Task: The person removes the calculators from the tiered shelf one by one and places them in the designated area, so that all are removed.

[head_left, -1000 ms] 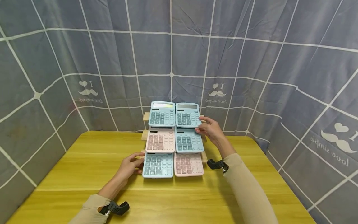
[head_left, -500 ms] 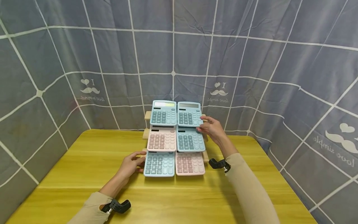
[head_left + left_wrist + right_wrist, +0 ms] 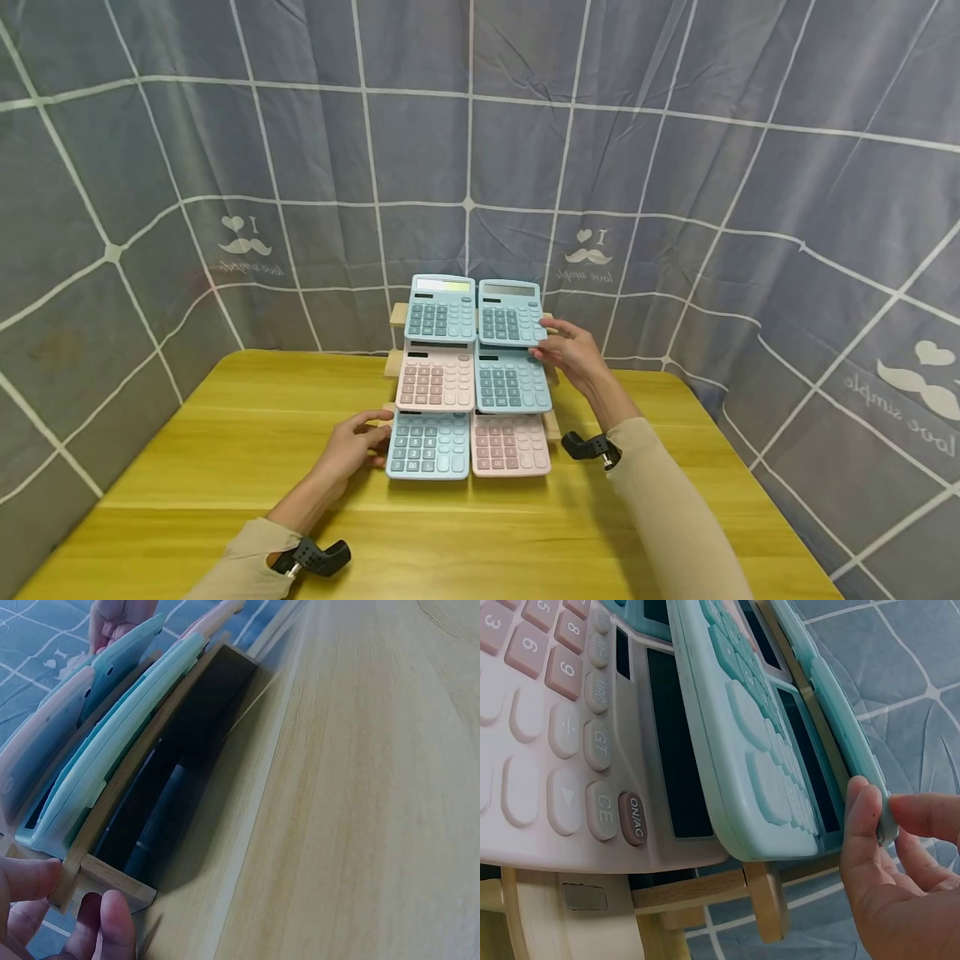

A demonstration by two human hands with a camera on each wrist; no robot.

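Two columns of calculators lean on a stepped wooden rack [image 3: 392,364]. My right hand [image 3: 572,357] pinches the right edge of the top right blue calculator [image 3: 512,312]; the right wrist view shows thumb and fingers on either side of its rim. With my left hand [image 3: 351,450] I hold the rack's lower left end, beside the bottom left blue calculator [image 3: 428,446]. In the left wrist view, the wooden rack end [image 3: 116,877] sits between thumb and fingers. Also standing there are a pink calculator [image 3: 435,377], a blue calculator [image 3: 512,380] and another pink calculator [image 3: 511,446].
The rack stands on a yellow wood-grain table [image 3: 480,546], near its back edge. A grey curtain [image 3: 420,150] with white grid lines hangs behind and along both sides. Each wrist carries a black camera mount, one on the left [image 3: 321,557] and one on the right [image 3: 588,447].
The head view shifts slightly. Both hands and all the calculators keep their places relative to the rack.
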